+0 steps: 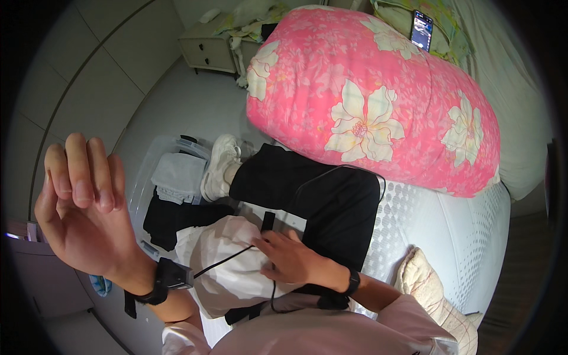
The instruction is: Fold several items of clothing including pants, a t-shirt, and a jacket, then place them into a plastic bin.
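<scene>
My left hand (pixel 86 183) is raised at the left, palm toward me, its fingers loosely bent with nothing in them. A black wrist device (pixel 173 276) is strapped below it. From that device a thin black cable (pixel 222 260) runs to my right hand (pixel 296 258). That hand rests low over a crumpled white cloth (pixel 222 266) on my lap, fingers apart, its fingertips at the cloth's edge. Beside them is a small black strip (pixel 268 221); its kind is unclear. My right wrist wears a black band (pixel 353 283). My leg in black trousers (pixel 337 207) stretches out beyond.
Left of my leg, a clear plastic bin (pixel 155 155) holds folded grey cloth (pixel 177 173) and black clothing (pixel 163 219). A large pink floral bundle (pixel 307 83) lies on the bed (pixel 438 236). A phone (pixel 421 31) leans behind it. A drawer cabinet (pixel 204 50) stands at the back.
</scene>
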`<state>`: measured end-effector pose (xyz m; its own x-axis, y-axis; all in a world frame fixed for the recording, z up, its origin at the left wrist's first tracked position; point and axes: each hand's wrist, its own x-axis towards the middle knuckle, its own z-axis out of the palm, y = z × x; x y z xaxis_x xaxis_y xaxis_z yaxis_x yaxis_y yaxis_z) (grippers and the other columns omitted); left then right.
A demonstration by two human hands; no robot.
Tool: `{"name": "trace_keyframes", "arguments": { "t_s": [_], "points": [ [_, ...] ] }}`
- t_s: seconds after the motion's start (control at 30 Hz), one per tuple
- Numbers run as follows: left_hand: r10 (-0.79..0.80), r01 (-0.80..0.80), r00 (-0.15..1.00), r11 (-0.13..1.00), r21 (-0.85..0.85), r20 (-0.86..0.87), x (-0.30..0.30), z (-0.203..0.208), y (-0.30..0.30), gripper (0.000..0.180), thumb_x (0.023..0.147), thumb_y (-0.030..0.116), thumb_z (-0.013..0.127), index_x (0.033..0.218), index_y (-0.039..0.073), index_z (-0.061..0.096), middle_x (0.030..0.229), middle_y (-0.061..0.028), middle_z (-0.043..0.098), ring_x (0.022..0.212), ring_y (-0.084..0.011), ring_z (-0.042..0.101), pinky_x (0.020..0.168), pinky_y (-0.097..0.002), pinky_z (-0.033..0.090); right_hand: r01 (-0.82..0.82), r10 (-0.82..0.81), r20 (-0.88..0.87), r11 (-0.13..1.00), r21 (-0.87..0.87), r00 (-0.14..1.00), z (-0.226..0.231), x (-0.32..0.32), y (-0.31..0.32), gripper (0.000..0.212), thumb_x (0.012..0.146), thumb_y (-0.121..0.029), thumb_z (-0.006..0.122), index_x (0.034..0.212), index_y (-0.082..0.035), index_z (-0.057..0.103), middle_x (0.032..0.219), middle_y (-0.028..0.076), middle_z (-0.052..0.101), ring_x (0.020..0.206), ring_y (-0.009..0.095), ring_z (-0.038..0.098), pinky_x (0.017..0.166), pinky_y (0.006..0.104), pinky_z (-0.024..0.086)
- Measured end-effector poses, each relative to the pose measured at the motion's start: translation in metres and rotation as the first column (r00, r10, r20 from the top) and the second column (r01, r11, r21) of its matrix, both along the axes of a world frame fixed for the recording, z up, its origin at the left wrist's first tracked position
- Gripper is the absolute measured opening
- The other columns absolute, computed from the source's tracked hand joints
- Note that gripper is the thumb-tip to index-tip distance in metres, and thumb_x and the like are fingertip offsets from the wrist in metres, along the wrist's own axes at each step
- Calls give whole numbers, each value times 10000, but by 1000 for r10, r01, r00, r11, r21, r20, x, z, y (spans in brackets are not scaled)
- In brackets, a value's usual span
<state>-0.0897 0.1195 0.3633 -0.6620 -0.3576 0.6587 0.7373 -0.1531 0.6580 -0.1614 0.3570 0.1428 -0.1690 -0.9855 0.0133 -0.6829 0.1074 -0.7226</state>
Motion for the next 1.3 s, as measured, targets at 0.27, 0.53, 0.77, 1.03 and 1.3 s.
{"name": "trace_keyframes", "arguments": {
  "t_s": [0.27, 0.53, 0.77, 1.03, 1.3],
  "points": [
    [172, -146, 979, 966, -213, 108, 4, -18, 24, 223, 949, 193, 405, 767, 65, 411, 691, -64, 430, 525, -127, 383, 485, -244, 383, -187, 193, 136, 981, -59, 972, -28, -22, -43, 268, 899, -276, 628, 780, -40, 586, 760, 92, 587, 874, 277, 593, 842, 391, 429],
    [401, -386, 839, 915, -116, 369, 15, -69, 3, 249, 932, 200, 446, 750, 29, 440, 672, -84, 466, 521, -134, 439, 500, -245, 386, -160, 125, 224, 977, 144, 966, 1, -60, -11, 256, 873, -259, 635, 1053, -83, 678, 882, 99, 589, 812, 276, 613, 725, 386, 485],
    [149, -217, 913, 966, 143, 380, -28, -81, -27, 215, 936, 185, 428, 778, 45, 471, 695, -59, 489, 548, -143, 458, 527, -265, 383, -168, 189, 287, 981, -96, 939, -1, -60, 26, 205, 925, -207, 597, 939, -8, 644, 733, 128, 532, 679, 298, 554, 629, 392, 440],
    [-35, 524, 332, 838, -154, 943, -59, -224, 24, 150, 920, 150, 520, 892, 46, 623, 826, -27, 657, 727, -101, 617, 628, -224, 465, -269, 9, 589, 896, 355, 808, -20, -62, 47, 530, 965, -464, 504, 773, 22, 595, 681, 101, 584, 595, 219, 585, 574, 335, 476],
    [-104, 67, 614, 995, 80, 782, -3, -154, 113, 211, 936, 139, 491, 807, 9, 596, 832, -60, 604, 750, -113, 567, 710, -256, 457, -332, 148, 416, 847, 415, 897, -70, -59, -2, 574, 888, -540, 523, 938, 12, 673, 859, 185, 675, 823, 283, 650, 736, 343, 504]
  ]
}}
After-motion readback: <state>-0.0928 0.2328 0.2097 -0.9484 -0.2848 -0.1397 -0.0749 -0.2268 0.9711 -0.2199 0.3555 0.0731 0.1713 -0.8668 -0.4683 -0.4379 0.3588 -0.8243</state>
